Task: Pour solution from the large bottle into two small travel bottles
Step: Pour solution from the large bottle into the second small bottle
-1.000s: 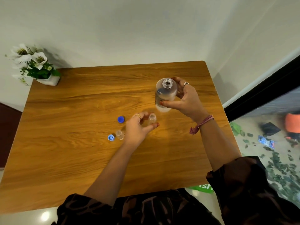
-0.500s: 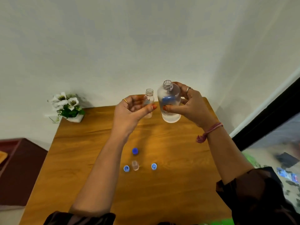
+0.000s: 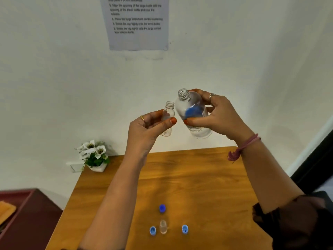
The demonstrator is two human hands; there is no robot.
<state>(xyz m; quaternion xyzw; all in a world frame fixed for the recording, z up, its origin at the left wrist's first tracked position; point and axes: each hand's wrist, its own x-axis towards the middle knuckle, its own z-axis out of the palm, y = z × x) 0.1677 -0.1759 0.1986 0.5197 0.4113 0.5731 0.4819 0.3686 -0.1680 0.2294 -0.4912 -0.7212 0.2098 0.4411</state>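
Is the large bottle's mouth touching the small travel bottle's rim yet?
Apart. The head view shows white wall between the large bottle mouth and the small travel bottle rim; both are uncapped, held side by side.

Wall notice [image 3: 137,24]: top cut by frame edge, print too blurred to read. Large bottle [image 3: 193,114] label unreadable. Right hand [image 3: 219,116] fingers partly hidden behind bottle.
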